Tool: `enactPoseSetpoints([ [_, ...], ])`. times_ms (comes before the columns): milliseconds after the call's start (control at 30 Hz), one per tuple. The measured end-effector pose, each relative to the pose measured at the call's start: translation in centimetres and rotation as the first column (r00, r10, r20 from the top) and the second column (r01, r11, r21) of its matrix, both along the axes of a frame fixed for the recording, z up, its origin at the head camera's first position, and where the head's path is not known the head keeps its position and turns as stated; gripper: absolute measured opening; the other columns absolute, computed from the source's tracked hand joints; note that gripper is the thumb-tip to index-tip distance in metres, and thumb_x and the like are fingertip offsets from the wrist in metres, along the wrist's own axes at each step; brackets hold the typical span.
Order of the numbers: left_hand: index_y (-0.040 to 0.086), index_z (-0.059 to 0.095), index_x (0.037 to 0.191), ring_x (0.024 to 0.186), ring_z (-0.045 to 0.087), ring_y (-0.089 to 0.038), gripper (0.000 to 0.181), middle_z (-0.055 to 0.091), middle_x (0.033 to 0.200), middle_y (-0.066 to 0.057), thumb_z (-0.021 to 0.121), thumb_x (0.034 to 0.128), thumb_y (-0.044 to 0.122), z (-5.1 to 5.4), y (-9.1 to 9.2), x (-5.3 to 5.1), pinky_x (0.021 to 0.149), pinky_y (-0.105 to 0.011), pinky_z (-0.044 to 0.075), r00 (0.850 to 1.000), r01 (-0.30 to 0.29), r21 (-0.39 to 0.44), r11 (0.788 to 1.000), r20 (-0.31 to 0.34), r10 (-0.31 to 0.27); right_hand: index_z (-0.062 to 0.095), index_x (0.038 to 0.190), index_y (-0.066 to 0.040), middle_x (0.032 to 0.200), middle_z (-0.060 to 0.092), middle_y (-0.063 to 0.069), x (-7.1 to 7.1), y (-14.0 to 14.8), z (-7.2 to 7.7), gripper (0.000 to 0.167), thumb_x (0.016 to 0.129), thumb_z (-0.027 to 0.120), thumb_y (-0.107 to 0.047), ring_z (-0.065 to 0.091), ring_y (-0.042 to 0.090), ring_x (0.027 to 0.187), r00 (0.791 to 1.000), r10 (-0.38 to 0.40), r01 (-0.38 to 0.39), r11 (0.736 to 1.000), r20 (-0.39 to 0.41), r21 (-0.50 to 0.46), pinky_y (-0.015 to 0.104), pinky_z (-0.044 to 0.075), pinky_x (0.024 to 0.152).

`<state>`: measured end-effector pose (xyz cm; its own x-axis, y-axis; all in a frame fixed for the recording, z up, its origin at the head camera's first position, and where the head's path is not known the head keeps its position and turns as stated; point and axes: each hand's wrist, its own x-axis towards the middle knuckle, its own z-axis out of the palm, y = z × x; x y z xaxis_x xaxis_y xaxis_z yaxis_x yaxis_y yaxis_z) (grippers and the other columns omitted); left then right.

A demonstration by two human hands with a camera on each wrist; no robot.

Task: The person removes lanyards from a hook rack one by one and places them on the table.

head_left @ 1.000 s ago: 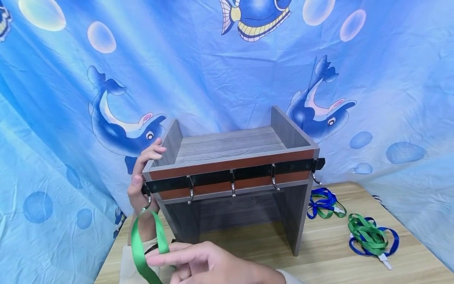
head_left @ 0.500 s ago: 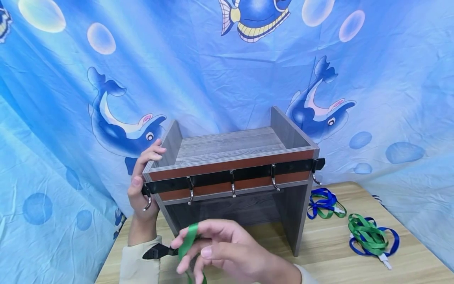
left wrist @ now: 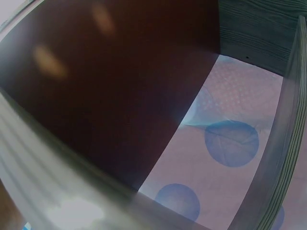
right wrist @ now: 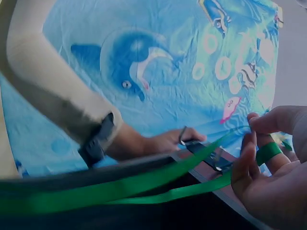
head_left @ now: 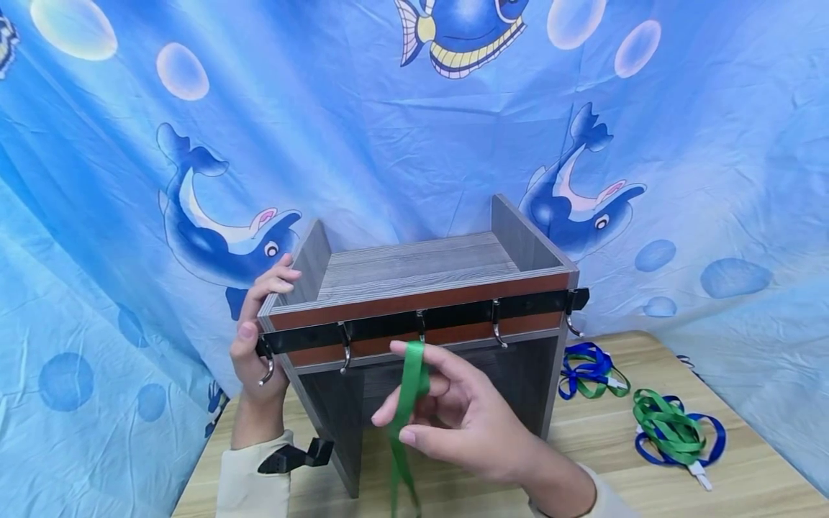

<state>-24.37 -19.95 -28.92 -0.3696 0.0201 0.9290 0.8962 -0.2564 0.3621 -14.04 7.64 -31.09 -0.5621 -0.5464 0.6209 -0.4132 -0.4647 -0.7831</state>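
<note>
My left hand [head_left: 259, 338] grips the left side of a small grey wooden shelf [head_left: 414, 266], fingers over its top edge and thumb at the front. A black rail with several metal hooks [head_left: 460, 314] runs across the shelf's brown front. My right hand [head_left: 476, 424] holds a green lanyard [head_left: 406, 403] in front of the middle hook. The lanyard's loop passes over the index finger, and its strands hang below. In the right wrist view, the green strap [right wrist: 144, 182] trails left from the curled fingers. The left wrist view shows the shelf's panels; my left fingers are hidden there.
On the wooden table [head_left: 596, 446], right of the shelf, lie a blue and green lanyard bundle [head_left: 589, 368] and a second bundle [head_left: 676, 432] nearer me. A blue sea-print curtain [head_left: 401, 144] hangs behind. My left wrist carries a black strap [head_left: 294, 457].
My right hand has moved right and up with the green lanyard, from the leftmost hook to the middle one. The lanyard has come away from the leftmost hook. My left hand stays put.
</note>
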Motion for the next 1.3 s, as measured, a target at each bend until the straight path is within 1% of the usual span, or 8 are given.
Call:
enactPoseSetpoints([
  [100, 0.004, 0.067, 0.122, 0.155, 0.032, -0.034, 0.046, 0.065, 0.140, -0.011, 0.039, 0.1033, 0.036, -0.1, 0.0, 0.0, 0.129, -0.045, 0.014, 1.000, 0.003, 0.003, 1.000, 0.010, -0.003, 0.041, 0.157, -0.002, 0.116, 0.077, 0.022, 0.4, 0.7, 0.0, 0.066, 0.096, 0.065, 0.008, 0.075, 0.011, 0.105, 0.980, -0.163, 0.173, 0.981, -0.109, 0.087, 0.028, 0.058, 0.076],
  [200, 0.004, 0.067, 0.122, 0.155, 0.032, -0.034, 0.046, 0.065, 0.140, -0.010, 0.039, 0.1031, 0.036, -0.1, 0.0, 0.1, 0.129, -0.045, 0.014, 1.000, 0.001, 0.006, 1.000, 0.011, -0.001, 0.052, 0.150, -0.006, 0.116, 0.078, 0.016, 0.9, 1.5, -0.2, 0.057, 0.096, 0.067, 0.008, 0.075, 0.016, 0.111, 0.938, -0.255, 0.287, 0.951, -0.234, 0.117, 0.031, 0.061, 0.081],
  [333, 0.004, 0.067, 0.122, 0.154, 0.033, -0.034, 0.047, 0.066, 0.140, -0.010, 0.038, 0.1033, 0.036, 0.0, 0.1, 0.0, 0.129, -0.044, 0.015, 1.000, -0.011, 0.007, 1.000, 0.002, 0.011, 0.058, 0.146, -0.009, 0.117, 0.076, 0.009, 1.2, 2.8, -0.1, 0.056, 0.094, 0.066, 0.013, 0.072, 0.016, 0.116, 0.852, -0.312, 0.380, 0.921, -0.420, 0.086, 0.033, 0.063, 0.089],
  [467, 0.005, 0.067, 0.122, 0.154, 0.034, -0.033, 0.047, 0.066, 0.140, -0.009, 0.037, 0.1039, 0.036, -0.1, 0.2, 0.0, 0.129, -0.044, 0.016, 1.000, -0.014, 0.007, 1.000, -0.006, 0.014, 0.057, 0.146, -0.004, 0.117, 0.075, 0.012, 0.8, 4.7, 0.2, 0.062, 0.090, 0.064, 0.020, 0.071, 0.017, 0.117, 0.778, -0.329, 0.396, 0.918, -0.536, 0.013, 0.030, 0.061, 0.093],
  [767, 0.005, 0.067, 0.121, 0.154, 0.032, -0.034, 0.047, 0.065, 0.141, -0.010, 0.037, 0.1041, 0.037, 0.1, 0.2, 0.0, 0.128, -0.044, 0.016, 1.000, -0.019, 0.006, 1.000, 0.000, 0.019, 0.060, 0.129, 0.015, 0.119, 0.077, 0.011, 1.5, 9.5, 0.0, 0.033, 0.097, 0.062, 0.014, 0.071, 0.017, 0.118, 0.753, -0.455, 0.445, 0.884, -0.475, -0.143, 0.023, 0.058, 0.100],
  [1033, 0.005, 0.067, 0.123, 0.155, 0.031, -0.034, 0.047, 0.065, 0.141, -0.010, 0.036, 0.1039, 0.035, 0.0, 0.2, 0.0, 0.128, -0.045, 0.015, 1.000, 0.006, 0.009, 1.000, -0.002, -0.006, 0.055, 0.122, 0.029, 0.122, 0.076, 0.021, 1.5, 13.2, 2.3, 0.029, 0.095, 0.059, 0.019, 0.072, 0.024, 0.121, 0.729, -0.475, 0.370, 0.879, -0.492, -0.301, 0.025, 0.055, 0.106],
  [1167, 0.005, 0.067, 0.123, 0.155, 0.031, -0.033, 0.047, 0.064, 0.141, -0.010, 0.036, 0.1040, 0.035, 0.0, 0.2, 0.0, 0.128, -0.044, 0.016, 1.000, -0.005, 0.003, 1.000, -0.005, 0.005, 0.054, 0.122, 0.031, 0.121, 0.076, 0.020, 1.3, 16.0, 2.6, 0.029, 0.096, 0.058, 0.019, 0.073, 0.023, 0.118, 0.700, -0.541, 0.456, 0.841, -0.466, -0.291, 0.022, 0.055, 0.105],
  [1300, 0.006, 0.067, 0.122, 0.154, 0.033, -0.034, 0.047, 0.065, 0.140, -0.009, 0.035, 0.1040, 0.036, 0.1, 0.3, 0.1, 0.129, -0.044, 0.016, 0.999, -0.036, -0.005, 0.999, -0.006, 0.036, 0.053, 0.126, 0.030, 0.119, 0.077, 0.013, 1.3, 18.7, 2.3, 0.030, 0.099, 0.055, 0.017, 0.075, 0.016, 0.114, 0.640, -0.647, 0.607, 0.756, -0.414, -0.245, 0.018, 0.055, 0.102],
])
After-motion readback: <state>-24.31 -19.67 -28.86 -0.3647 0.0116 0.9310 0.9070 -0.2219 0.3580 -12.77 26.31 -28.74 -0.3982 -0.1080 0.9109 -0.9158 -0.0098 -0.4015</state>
